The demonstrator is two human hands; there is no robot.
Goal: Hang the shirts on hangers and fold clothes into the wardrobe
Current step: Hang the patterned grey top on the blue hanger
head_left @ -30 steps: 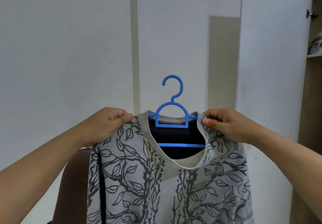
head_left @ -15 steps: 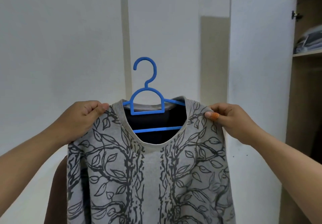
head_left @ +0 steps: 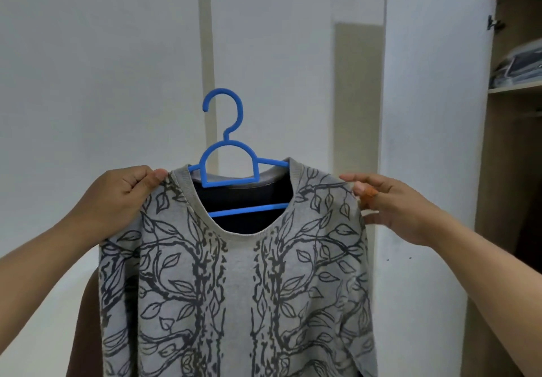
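The grey leaf-print shirt (head_left: 234, 274) hangs at centre frame on a blue hanger (head_left: 228, 168), whose hook points to twelve o'clock and whose bar crosses the neckline. At nine o'clock of the collar, the left hand (head_left: 117, 200) pinches the shoulder between thumb and curled fingers. At three o'clock, the right hand (head_left: 393, 206) has loose fingers at the other shoulder; whether they grip is unclear. The wardrobe (head_left: 516, 171) stands open at three o'clock, folded clothes (head_left: 519, 67) on its shelf.
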